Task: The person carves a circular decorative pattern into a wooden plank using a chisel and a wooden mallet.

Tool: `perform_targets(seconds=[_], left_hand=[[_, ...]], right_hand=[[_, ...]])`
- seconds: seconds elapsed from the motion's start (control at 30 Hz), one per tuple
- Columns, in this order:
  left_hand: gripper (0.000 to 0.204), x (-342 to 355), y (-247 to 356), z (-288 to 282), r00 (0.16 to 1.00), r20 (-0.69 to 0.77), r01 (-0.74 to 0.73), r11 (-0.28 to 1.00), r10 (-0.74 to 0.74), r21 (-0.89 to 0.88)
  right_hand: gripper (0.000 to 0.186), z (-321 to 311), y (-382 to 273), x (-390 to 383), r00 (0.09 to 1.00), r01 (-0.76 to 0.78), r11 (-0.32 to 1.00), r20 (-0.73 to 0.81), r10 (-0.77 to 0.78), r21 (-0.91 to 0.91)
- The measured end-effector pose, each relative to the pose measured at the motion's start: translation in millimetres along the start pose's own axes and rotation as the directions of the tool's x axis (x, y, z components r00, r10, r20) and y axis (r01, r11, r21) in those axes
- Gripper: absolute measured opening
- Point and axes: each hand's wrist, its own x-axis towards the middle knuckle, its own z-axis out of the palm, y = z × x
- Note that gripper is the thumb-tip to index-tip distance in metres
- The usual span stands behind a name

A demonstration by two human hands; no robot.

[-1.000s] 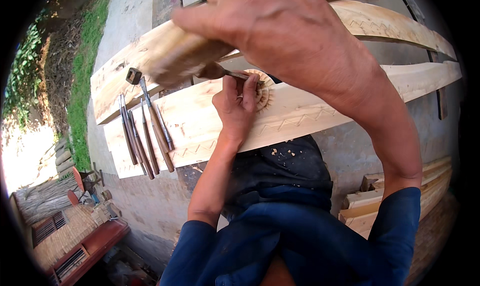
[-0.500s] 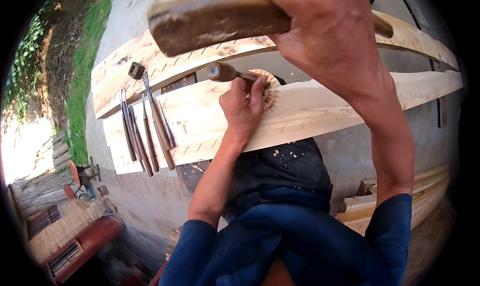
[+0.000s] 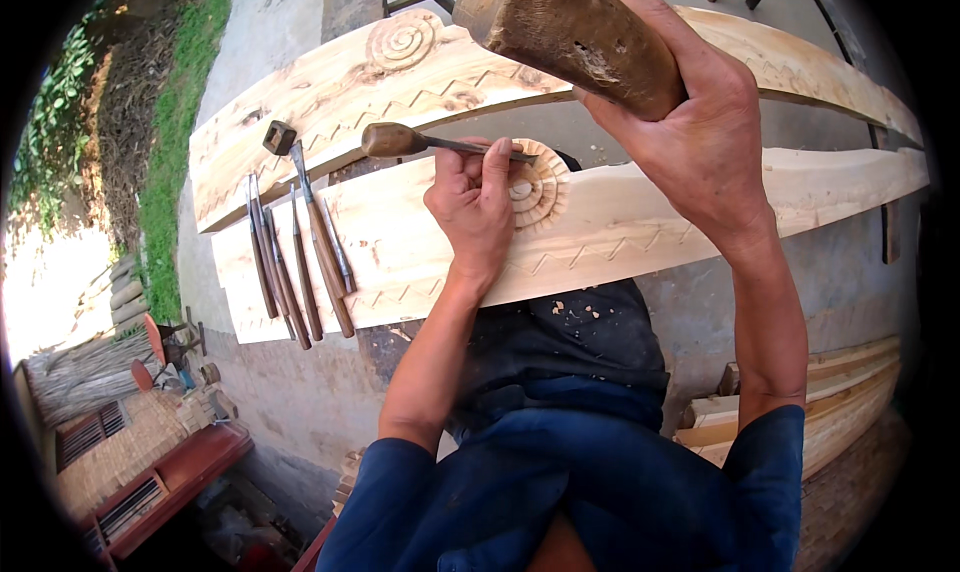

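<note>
Pale plank point(image 3: 620, 222) — chisel point(image 3: 420, 140), mallet point(image 3: 570, 32) — outdoors over concrete point(image 3: 290, 392).

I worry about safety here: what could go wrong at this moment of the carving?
The left hand holds the chisel close to its blade on the carved spiral, so a badly aimed blow of the mallet raised in the right hand could hit the fingers. A slip could also gouge the plank.

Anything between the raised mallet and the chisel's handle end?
Nothing visible. The right hand holds the wooden mallet above and right of the chisel, gripped by the left hand at the carved rosette. Its handle end sticks out bare.
</note>
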Motion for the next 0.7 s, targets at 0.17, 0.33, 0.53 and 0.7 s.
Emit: perform_targets(seconds=[0.17,0.33,0.53,0.7], left_hand=[[0.019,-0.9,-7.9,0.3,0.995,0.093,0.047,0.997,-0.041,-0.063],[0.018,-0.8,-5.4,-0.2,0.991,0.111,0.081,0.995,-0.074,-0.058],[0.017,-1.1,-6.5,-0.4,0.992,0.114,0.065,0.997,-0.06,-0.037],[0.017,-1.1,-6.8,0.1,0.992,0.112,0.064,0.997,-0.058,-0.05]], right_hand=[[0.057,5.1,7.0,-1.5,0.999,0.038,0.998,-0.03,-0.037,0.043],[0.057,4.0,2.6,-1.3,0.997,0.071,0.997,-0.036,-0.071,-0.011],[0.059,5.9,2.7,0.5,0.997,0.07,0.997,-0.014,-0.07,0.016],[0.062,7.5,2.5,1.4,0.997,0.071,0.997,-0.011,-0.071,0.032]])
